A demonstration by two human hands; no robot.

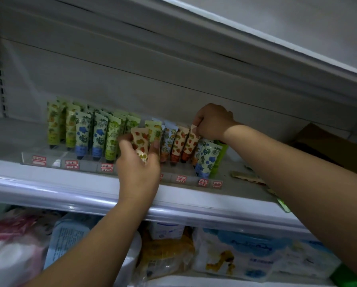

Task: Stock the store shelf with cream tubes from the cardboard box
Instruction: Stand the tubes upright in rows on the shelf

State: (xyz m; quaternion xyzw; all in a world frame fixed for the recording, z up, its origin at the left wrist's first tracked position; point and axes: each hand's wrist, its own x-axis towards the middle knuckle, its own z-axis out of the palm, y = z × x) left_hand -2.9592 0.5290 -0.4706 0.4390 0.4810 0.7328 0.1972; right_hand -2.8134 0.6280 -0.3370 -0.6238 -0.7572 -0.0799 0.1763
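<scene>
**Fingers: left hand (139, 175) wrapped on one tube, right hand (213, 121) pinching another**

Left fingers (124, 142) and thumb curl round a fruit-print tube (140, 142) with red and yellow fruit. It is held upright at the centre of the frame, just in front of the standing row. Its lower end is hidden behind the palm.

Right fingertips (197, 123), right of centre, pinch the flat top edge of a strawberry-print tube (191, 141). That tube stands in the row, cap down and leaning slightly left. A like tube stands just beside it on the left.

The shelf (49, 183) runs across the middle of the frame. On it, from left of centre: green tubes (53, 125), then blue-flower tubes (82, 134), then more green. Right of the left hand are peach and strawberry prints, then blue-flower ones tilted against a green bottle (220, 160).

Red price tags (39, 160) sit along the clear front rail.

The cardboard box (328, 150) lies on the same shelf at the right edge, behind the right forearm. Its contents cannot be seen.

In the lower part of the frame, blurred soft packages (246, 253) fill the tier beneath
</scene>
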